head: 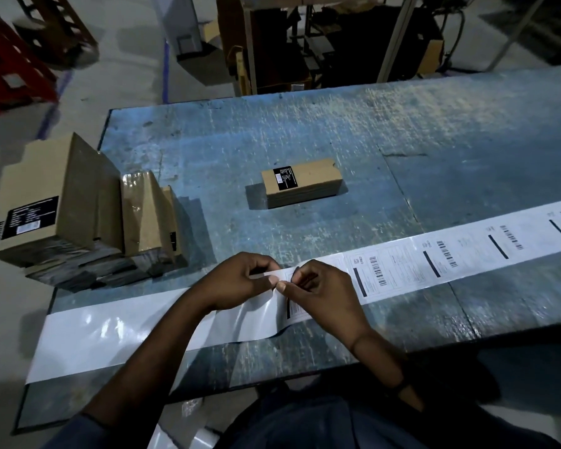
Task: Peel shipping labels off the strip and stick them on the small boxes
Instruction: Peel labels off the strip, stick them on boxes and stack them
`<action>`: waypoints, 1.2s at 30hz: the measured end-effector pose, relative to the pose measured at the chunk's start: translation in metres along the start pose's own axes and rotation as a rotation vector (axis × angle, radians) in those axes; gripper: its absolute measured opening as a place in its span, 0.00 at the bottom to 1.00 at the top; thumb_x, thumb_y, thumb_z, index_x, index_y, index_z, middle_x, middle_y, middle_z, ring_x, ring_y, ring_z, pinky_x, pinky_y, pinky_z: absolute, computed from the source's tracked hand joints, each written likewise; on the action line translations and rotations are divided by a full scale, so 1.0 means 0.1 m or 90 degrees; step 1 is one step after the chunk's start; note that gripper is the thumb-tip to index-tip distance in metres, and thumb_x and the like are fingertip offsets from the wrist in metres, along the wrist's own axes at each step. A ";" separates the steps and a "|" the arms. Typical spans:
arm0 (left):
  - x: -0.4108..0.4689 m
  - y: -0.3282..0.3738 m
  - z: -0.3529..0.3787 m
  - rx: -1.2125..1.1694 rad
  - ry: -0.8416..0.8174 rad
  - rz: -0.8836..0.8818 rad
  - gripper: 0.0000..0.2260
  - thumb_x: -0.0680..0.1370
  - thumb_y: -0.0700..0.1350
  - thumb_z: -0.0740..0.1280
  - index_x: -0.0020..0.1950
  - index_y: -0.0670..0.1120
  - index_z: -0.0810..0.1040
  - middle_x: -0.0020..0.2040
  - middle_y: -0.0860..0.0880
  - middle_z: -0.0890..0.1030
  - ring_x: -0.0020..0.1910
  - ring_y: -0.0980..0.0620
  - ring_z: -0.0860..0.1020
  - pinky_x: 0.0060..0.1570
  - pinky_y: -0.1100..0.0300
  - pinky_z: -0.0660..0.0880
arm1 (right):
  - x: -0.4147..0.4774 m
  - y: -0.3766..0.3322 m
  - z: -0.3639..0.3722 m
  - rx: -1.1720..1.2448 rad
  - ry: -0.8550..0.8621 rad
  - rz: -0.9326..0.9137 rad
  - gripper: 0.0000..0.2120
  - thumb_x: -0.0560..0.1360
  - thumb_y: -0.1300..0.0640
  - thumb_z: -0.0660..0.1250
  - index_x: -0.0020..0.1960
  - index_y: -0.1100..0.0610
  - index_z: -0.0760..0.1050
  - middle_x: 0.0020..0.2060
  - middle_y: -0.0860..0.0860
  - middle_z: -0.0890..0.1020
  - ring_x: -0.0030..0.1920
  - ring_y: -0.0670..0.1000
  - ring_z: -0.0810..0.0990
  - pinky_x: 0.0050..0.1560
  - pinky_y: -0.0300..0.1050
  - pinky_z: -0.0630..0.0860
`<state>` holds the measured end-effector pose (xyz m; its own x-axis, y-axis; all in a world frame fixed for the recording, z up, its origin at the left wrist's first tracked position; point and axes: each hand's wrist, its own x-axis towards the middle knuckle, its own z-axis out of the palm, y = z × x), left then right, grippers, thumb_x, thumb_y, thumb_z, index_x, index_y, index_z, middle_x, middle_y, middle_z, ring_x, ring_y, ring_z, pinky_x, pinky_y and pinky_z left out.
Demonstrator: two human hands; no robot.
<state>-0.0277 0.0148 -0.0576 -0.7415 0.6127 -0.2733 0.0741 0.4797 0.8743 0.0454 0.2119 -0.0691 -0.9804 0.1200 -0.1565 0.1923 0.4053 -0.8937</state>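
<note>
Okay, worn blue-grey painted tabletop [305,131], scratched and patchy, with a seam running across its right half. It stands on a pale concrete floor [127,59] marked with a blue taped line. The room is dim. Red plastic crates [10,69] sit far left, and dark shelving with brown cardboard [272,43] and grey metal legs stands behind the table.

The left hand [237,280] and right hand [321,286] are together over the near middle of the table, fingertips almost touching. Both have fingers curled. Each pinches between thumb and forefinger at the same spot on the long white label strip [434,254], where the printed part ends. Which layer each hand has hold of is not clear.

The strip lies flat across the near side of the table, from the far right edge down to the hands. It carries printed white shipping labels in a row, each with barcodes and a dark bar. Under the right hand, one partly covered printed label [293,306] shows its lower edge. Left of the hands, the strip runs on as glossy bare white backing [110,325], slightly buckled near the wrists and running past the table's left edge.

One small brown cardboard box [302,183] lies flat mid-table, well apart from the hands, with a black printed sticker [284,178] on top. A cluster of similar brown cardboard boxes [62,202] is at the left corner, some leaning upright, some wrapped in clear film.
</note>
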 end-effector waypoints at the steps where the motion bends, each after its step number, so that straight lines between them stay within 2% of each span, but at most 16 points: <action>1: 0.00 0.00 0.00 0.007 0.000 0.006 0.06 0.83 0.44 0.69 0.49 0.50 0.85 0.44 0.58 0.85 0.45 0.61 0.82 0.46 0.68 0.72 | 0.00 0.00 -0.01 0.009 0.000 0.008 0.14 0.69 0.46 0.81 0.39 0.53 0.80 0.36 0.46 0.85 0.39 0.44 0.84 0.44 0.38 0.79; 5: 0.00 0.01 0.01 0.044 0.018 0.015 0.05 0.83 0.46 0.69 0.51 0.51 0.85 0.48 0.58 0.86 0.50 0.60 0.83 0.52 0.65 0.74 | -0.01 -0.03 -0.02 0.001 0.013 0.012 0.07 0.72 0.53 0.79 0.40 0.54 0.83 0.36 0.45 0.86 0.39 0.40 0.84 0.43 0.32 0.76; 8: -0.02 -0.01 -0.01 0.059 0.030 0.007 0.05 0.82 0.47 0.70 0.53 0.52 0.86 0.51 0.58 0.86 0.52 0.61 0.83 0.55 0.61 0.75 | -0.03 -0.03 -0.03 -0.071 0.029 -0.030 0.04 0.75 0.56 0.75 0.42 0.53 0.84 0.37 0.45 0.86 0.39 0.42 0.83 0.44 0.39 0.79; 10: -0.03 -0.01 -0.02 0.062 0.031 0.008 0.05 0.82 0.48 0.70 0.53 0.53 0.86 0.51 0.59 0.86 0.53 0.61 0.83 0.56 0.60 0.76 | -0.05 -0.04 -0.03 -0.108 0.028 -0.058 0.05 0.76 0.54 0.74 0.42 0.52 0.85 0.37 0.44 0.86 0.40 0.42 0.83 0.46 0.42 0.80; 13: -0.04 0.00 0.00 0.073 0.030 0.020 0.05 0.82 0.48 0.70 0.54 0.54 0.87 0.51 0.59 0.86 0.53 0.61 0.83 0.58 0.57 0.77 | -0.05 -0.08 -0.05 -0.061 0.011 -0.030 0.08 0.74 0.48 0.77 0.40 0.52 0.84 0.36 0.44 0.86 0.39 0.40 0.84 0.43 0.39 0.80; 15: -0.05 0.00 0.02 0.074 0.030 0.027 0.05 0.82 0.48 0.70 0.53 0.53 0.86 0.51 0.59 0.86 0.53 0.60 0.82 0.58 0.57 0.77 | -0.04 -0.07 -0.06 -0.078 0.013 -0.039 0.10 0.73 0.47 0.77 0.39 0.52 0.83 0.35 0.44 0.85 0.39 0.42 0.83 0.44 0.41 0.81; 20: -0.05 0.02 0.05 0.116 0.032 0.032 0.07 0.83 0.47 0.69 0.54 0.53 0.87 0.51 0.60 0.86 0.53 0.63 0.81 0.56 0.63 0.75 | -0.01 -0.02 -0.01 -0.195 0.014 -0.107 0.16 0.74 0.40 0.65 0.41 0.52 0.82 0.37 0.45 0.84 0.40 0.44 0.82 0.44 0.49 0.81; 25: -0.02 0.01 0.04 0.164 0.037 0.019 0.07 0.82 0.49 0.69 0.56 0.55 0.86 0.54 0.61 0.85 0.54 0.63 0.81 0.60 0.59 0.77 | 0.01 0.01 0.01 -0.278 -0.005 -0.162 0.16 0.74 0.44 0.58 0.37 0.53 0.77 0.35 0.48 0.81 0.38 0.50 0.78 0.42 0.51 0.77; 29: -0.05 0.00 0.01 0.160 0.057 -0.004 0.08 0.82 0.46 0.69 0.58 0.54 0.86 0.56 0.60 0.85 0.55 0.62 0.81 0.61 0.57 0.77 | 0.04 0.03 -0.04 -0.223 -0.007 -0.124 0.14 0.75 0.47 0.61 0.38 0.54 0.79 0.35 0.48 0.83 0.37 0.47 0.80 0.43 0.49 0.77; 31: -0.07 0.00 -0.03 0.162 0.068 -0.026 0.07 0.82 0.47 0.69 0.58 0.54 0.86 0.56 0.60 0.85 0.56 0.60 0.81 0.62 0.55 0.77 | 0.04 0.03 -0.09 -0.174 0.002 -0.089 0.10 0.76 0.53 0.67 0.37 0.54 0.80 0.34 0.47 0.84 0.37 0.46 0.81 0.44 0.45 0.77; 33: -0.08 -0.05 -0.08 0.172 0.081 -0.055 0.07 0.83 0.48 0.68 0.58 0.54 0.85 0.57 0.59 0.84 0.58 0.58 0.81 0.63 0.52 0.77 | 0.05 0.06 -0.14 -0.124 0.011 -0.050 0.11 0.76 0.59 0.69 0.35 0.53 0.80 0.33 0.46 0.83 0.36 0.45 0.81 0.42 0.43 0.76; 35: -0.08 -0.11 -0.12 0.185 0.093 -0.073 0.08 0.82 0.49 0.68 0.59 0.54 0.85 0.59 0.58 0.84 0.59 0.57 0.81 0.64 0.49 0.77 | 0.07 0.10 -0.22 -0.056 0.008 -0.003 0.12 0.76 0.56 0.69 0.34 0.53 0.79 0.32 0.46 0.84 0.36 0.45 0.81 0.43 0.44 0.77; 36: -0.07 -0.13 -0.14 0.193 0.097 -0.080 0.08 0.82 0.49 0.68 0.60 0.54 0.85 0.59 0.57 0.84 0.59 0.56 0.81 0.64 0.48 0.77 | 0.09 0.13 -0.25 -0.010 0.006 0.022 0.12 0.75 0.53 0.69 0.34 0.54 0.80 0.33 0.47 0.85 0.38 0.48 0.84 0.47 0.48 0.80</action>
<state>-0.0326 -0.0046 -0.0611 -0.8462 0.4482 -0.2881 0.1537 0.7231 0.6734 0.0402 0.2411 -0.0714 -0.9726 0.1426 -0.1839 0.2274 0.4143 -0.8813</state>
